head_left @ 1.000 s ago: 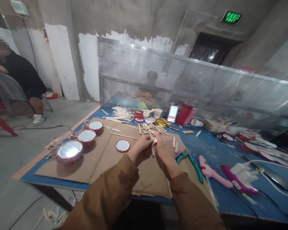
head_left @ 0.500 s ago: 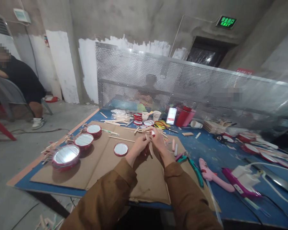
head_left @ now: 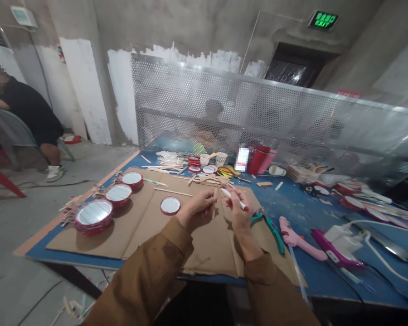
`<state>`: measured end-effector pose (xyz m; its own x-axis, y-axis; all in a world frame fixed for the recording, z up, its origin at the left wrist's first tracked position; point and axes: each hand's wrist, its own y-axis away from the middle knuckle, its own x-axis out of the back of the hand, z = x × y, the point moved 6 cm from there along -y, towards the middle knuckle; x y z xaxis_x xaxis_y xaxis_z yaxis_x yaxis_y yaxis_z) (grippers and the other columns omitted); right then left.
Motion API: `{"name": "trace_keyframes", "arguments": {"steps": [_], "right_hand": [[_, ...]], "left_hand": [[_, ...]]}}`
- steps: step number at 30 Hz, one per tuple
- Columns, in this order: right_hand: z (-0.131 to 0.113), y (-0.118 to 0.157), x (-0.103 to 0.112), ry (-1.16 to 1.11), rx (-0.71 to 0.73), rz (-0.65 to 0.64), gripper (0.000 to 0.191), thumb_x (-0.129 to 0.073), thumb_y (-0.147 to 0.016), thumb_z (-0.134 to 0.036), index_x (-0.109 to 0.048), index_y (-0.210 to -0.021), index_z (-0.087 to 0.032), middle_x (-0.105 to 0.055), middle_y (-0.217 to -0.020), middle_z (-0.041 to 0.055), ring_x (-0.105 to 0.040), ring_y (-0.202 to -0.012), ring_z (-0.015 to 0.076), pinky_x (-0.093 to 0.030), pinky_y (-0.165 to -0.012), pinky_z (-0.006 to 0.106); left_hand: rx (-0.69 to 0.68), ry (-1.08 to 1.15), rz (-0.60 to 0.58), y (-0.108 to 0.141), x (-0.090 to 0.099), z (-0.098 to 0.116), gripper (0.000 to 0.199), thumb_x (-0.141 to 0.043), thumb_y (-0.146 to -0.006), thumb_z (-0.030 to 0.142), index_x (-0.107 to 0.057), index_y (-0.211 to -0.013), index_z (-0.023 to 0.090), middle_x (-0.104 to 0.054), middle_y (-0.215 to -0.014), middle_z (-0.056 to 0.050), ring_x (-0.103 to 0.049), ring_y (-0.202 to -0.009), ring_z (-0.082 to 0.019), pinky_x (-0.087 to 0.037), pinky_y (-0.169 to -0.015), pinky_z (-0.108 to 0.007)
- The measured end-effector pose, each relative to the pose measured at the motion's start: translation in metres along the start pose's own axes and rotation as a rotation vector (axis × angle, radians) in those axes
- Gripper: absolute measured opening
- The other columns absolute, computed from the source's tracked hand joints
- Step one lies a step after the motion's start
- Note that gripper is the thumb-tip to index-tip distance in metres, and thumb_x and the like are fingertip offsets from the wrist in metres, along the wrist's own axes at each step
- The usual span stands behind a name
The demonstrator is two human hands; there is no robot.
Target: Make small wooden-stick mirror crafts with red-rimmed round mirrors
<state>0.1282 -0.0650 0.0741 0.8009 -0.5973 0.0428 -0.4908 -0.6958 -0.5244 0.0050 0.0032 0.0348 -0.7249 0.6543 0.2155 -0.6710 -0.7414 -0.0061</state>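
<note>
Above the cardboard sheet (head_left: pixel 149 231), my left hand (head_left: pixel 200 204) pinches a small wooden stick (head_left: pixel 214 211) that points downward. My right hand (head_left: pixel 240 216) is closed round a white marker with a red end (head_left: pixel 236 199), close to the stick's upper part. Left of my hands a small round red-rimmed piece with a white top (head_left: pixel 170 205) lies on the cardboard. Three larger red drum-like pieces with pale tops, the nearest (head_left: pixel 94 213) being biggest, stand in a row at the cardboard's left side.
To the right are teal-handled pliers (head_left: pixel 274 232), a pink glue gun (head_left: pixel 301 242) and a purple power strip (head_left: pixel 336 249) with cables. Behind lie loose sticks, paper cups (head_left: pixel 221 159) and a red bottle (head_left: pixel 258 159) before a perforated metal screen (head_left: pixel 190 104). A person sits far left.
My right hand has moved right and away from my left hand, with the marker now slanting across its fingers. The view has shifted slightly.
</note>
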Motion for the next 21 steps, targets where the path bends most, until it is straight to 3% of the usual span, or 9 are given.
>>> {"name": "trace_keyframes", "arguments": {"steps": [5, 9, 16, 21], "right_hand": [[-0.01, 0.004, -0.01, 0.265, 0.188, -0.099, 0.022, -0.052, -0.084, -0.04, -0.059, -0.078, -0.02, -0.066, -0.067, 0.0018, -0.061, -0.063, 0.0164, -0.049, -0.072, 0.033], [-0.011, 0.003, -0.009, 0.354, 0.22, -0.115, 0.021, -0.05, -0.086, -0.04, -0.058, -0.081, -0.022, -0.069, -0.072, 0.0021, -0.062, -0.067, 0.0178, -0.048, -0.079, 0.036], [-0.018, 0.005, -0.012, 0.364, 0.306, -0.167, 0.019, -0.05, -0.086, -0.037, -0.058, -0.08, -0.022, -0.066, -0.07, 0.0021, -0.06, -0.071, 0.0187, -0.047, -0.076, 0.034], [-0.015, 0.005, -0.013, 0.361, 0.292, -0.176, 0.018, -0.05, -0.087, -0.037, -0.059, -0.083, -0.022, -0.066, -0.069, 0.0018, -0.06, -0.07, 0.0183, -0.047, -0.074, 0.034]], "left_hand": [[-0.031, 0.036, -0.024, 0.003, -0.001, 0.007, 0.028, -0.049, -0.09, 0.045, -0.05, -0.084, 0.018, -0.044, -0.052, 0.008, -0.041, -0.033, -0.006, -0.03, -0.034, -0.017], [-0.005, 0.034, -0.006, 0.003, 0.0, 0.006, 0.025, -0.05, -0.091, 0.041, -0.051, -0.084, 0.017, -0.044, -0.052, 0.008, -0.041, -0.033, -0.006, -0.031, -0.035, -0.018], [0.005, 0.037, -0.012, 0.002, 0.0, 0.003, 0.021, -0.047, -0.092, 0.038, -0.05, -0.084, 0.018, -0.044, -0.053, 0.008, -0.04, -0.033, -0.005, -0.032, -0.035, -0.017], [-0.002, 0.04, 0.003, 0.004, 0.0, 0.006, 0.023, -0.048, -0.092, 0.04, -0.05, -0.084, 0.018, -0.043, -0.051, 0.008, -0.041, -0.034, -0.005, -0.032, -0.036, -0.016]]}}
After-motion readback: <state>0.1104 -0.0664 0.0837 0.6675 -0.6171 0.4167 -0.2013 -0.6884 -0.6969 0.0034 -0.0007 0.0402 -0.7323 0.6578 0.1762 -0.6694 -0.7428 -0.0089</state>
